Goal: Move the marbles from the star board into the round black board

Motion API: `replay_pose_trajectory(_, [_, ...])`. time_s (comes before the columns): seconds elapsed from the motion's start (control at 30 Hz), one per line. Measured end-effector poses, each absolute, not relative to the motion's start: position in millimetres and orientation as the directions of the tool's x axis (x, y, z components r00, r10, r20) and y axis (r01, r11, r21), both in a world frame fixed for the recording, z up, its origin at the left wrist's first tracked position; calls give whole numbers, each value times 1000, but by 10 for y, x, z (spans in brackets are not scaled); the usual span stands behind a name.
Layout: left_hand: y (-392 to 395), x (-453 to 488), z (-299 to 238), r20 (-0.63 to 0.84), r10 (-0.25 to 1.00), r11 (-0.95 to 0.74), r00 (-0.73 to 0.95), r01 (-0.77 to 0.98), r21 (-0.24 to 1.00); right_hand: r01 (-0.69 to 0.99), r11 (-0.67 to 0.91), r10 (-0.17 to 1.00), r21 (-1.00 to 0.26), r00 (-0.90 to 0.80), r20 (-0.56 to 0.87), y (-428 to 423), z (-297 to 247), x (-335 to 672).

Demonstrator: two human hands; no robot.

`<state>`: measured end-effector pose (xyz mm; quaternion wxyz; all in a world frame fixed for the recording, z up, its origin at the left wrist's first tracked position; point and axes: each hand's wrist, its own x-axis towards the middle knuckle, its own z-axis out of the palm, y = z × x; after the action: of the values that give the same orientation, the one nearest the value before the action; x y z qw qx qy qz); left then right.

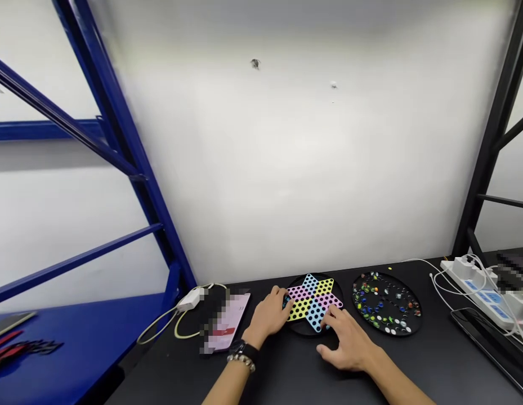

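Note:
A round black Chinese checkers board (312, 298) lies on the dark table, its star in pale blue, yellow and pink with rows of black holes. At its left edge is my left hand (268, 315), thumb and fingers curled toward each other. A small bluish thing shows between them, too small to name. My right hand (349, 340) is at the lower right of the star. Its fingertips touch or hover over the board's edge, while the thumb is spread apart. Nothing shows in this hand. To the right lies a round black tray (420, 315) with several coloured marbles (373, 308).
A pink flat box or booklet (232, 320), partly pixelated, lies left of my left hand, near a white adapter (191, 300) with a cable. On the right are a power strip (489, 295) and a dark tablet-like device (489, 349). A white wall and blue frame (147, 208) stand behind.

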<state>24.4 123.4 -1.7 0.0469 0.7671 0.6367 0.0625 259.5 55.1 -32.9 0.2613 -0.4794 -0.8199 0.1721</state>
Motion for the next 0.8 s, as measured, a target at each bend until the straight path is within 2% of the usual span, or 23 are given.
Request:
replay_pose_trajectory(0.1, [1262,398,-33,65,991,-123,121,992,27,683,477,878,-553,-399,265,536,-319,2596])
replay_pose_trajectory(0.17, [1258,444,-78,97,992,-78,79,997,-11,680,469,882,-563,-396,256,530,-298,2597])
replay_pose_trajectory(0.33, [1276,438,-192,145,988,-54,58,998,-31,672,467,882,-575,-404,243,532,-247,2591])
replay_pose_trajectory(0.5, [1306,491,-191,98,994,-48,57,995,-88,662,482,873,-574,-416,253,533,-246,2592])
replay_pose_trajectory(0.8, [1231,506,-238,81,985,-139,152,980,-140,649,492,868,-580,-417,269,544,-282,2599])
